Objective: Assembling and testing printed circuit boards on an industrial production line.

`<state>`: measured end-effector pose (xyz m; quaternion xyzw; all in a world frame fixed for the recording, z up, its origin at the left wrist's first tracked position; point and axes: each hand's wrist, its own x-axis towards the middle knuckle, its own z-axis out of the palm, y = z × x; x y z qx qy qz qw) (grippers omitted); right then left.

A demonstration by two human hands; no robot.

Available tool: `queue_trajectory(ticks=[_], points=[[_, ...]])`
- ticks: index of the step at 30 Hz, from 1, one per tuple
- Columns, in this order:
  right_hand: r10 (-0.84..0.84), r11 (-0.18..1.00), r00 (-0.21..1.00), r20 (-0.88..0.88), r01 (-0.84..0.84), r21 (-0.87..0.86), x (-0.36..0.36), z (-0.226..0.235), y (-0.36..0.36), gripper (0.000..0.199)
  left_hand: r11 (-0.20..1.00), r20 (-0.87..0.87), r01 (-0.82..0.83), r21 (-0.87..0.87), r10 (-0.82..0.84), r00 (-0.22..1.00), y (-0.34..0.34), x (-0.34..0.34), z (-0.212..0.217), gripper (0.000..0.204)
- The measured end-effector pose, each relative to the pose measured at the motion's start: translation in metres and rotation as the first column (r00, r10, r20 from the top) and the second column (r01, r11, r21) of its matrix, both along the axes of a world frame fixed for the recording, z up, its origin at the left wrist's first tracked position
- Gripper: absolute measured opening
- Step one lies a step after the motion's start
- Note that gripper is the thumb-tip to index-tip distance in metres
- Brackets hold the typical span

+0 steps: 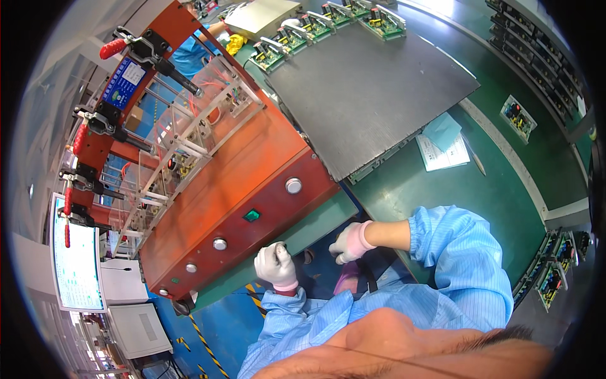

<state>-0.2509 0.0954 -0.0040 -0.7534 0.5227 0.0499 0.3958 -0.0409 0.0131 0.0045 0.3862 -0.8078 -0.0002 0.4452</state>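
Observation:
My left hand (276, 266), in a white glove, is curled into a fist just off the front of the red-orange test fixture (252, 222). A small dark spot shows at its fingertips, and no object sticks out. To its right, my right hand (351, 244), gloved in white with a pink cuff, hangs closed beside the green bench's near edge. Its fingers point down and in, with nothing seen in them. Round silver buttons (219, 244) and a green switch (252, 216) line the fixture's front panel. Clear plastic jigs (189, 142) stand on top, beneath toggle clamps with red handles (113, 48).
Green circuit boards (382, 24) line the far edge of a black mat (372, 95). Papers (444, 151) and a pen (478, 163) lie on the green bench (404, 189). A rack of boards (536, 57) is at far right, a monitor (77, 252) at left. A co-worker's blue sleeve (189, 58) shows behind the fixture.

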Motion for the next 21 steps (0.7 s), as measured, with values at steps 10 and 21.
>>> queue_trajectory(ticks=[10, 21], points=[[0.000, 1.000, 1.000, 0.000, 0.000, 0.009, -0.0010, 0.0048, 0.0006, 0.036, 1.000, -0.016, 0.001, -0.002, -0.001, 1.000, -0.0011, 0.0010, -0.0025, 0.018], [0.011, 1.000, 1.000, -0.009, -0.011, -0.003, -0.0016, 0.0072, 0.0012, 0.036, 1.000, -0.017, 0.006, -0.008, -0.006, 1.000, -0.0013, 0.0013, -0.0025, 0.017]])
